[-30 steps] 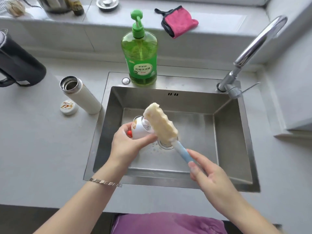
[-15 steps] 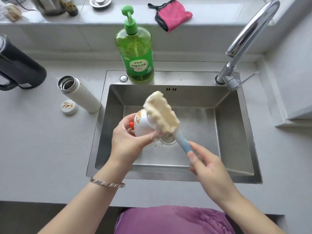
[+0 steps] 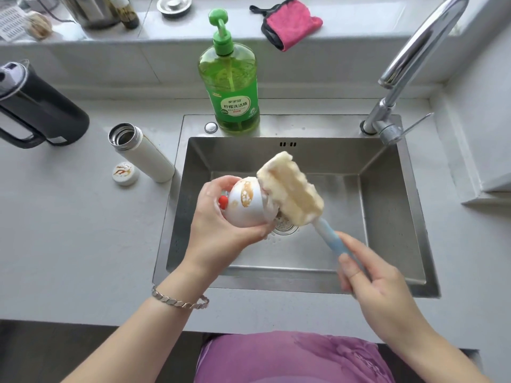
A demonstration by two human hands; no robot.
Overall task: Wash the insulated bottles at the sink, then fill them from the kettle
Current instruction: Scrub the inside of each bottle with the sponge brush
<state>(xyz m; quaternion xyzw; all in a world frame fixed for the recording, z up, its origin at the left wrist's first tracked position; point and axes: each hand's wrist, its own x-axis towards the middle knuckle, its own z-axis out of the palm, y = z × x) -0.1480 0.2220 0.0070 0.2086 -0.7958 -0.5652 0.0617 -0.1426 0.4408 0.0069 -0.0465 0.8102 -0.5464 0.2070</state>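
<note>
Behind the brush (image 3: 293, 189), unseen mouth of bottle (image 3: 246, 210).

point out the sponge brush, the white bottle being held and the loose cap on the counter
sponge brush (image 3: 290, 189), head view, middle of its foam head
held white bottle (image 3: 243, 214), head view, its rounded white body
loose cap (image 3: 125, 173), head view, its patterned top

Pink cloth (image 3: 293, 23) and metal strainer (image 3: 174, 5) on the back ledge (image 3: 359, 20)

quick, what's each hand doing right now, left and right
Left hand: closed, gripping the white bottle.
Right hand: closed, holding the sponge brush by its blue handle.
</note>
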